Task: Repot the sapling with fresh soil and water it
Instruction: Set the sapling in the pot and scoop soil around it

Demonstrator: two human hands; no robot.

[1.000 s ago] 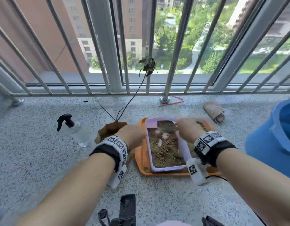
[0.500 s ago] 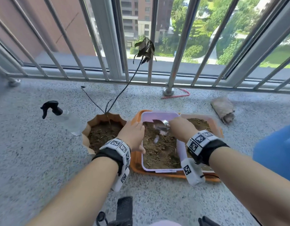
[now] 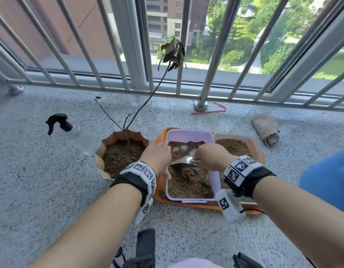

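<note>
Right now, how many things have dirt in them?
3: the brown flowerpot with the sapling on the left, the purple tub in the middle, and the pink tub right beside it on the orange tray.

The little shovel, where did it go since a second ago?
The right hand lowered the metal scoop from above the far end of the purple box into its soil, nearer the person. The left hand stayed at the box's left edge. The pot and spray bottle stayed put.
</note>
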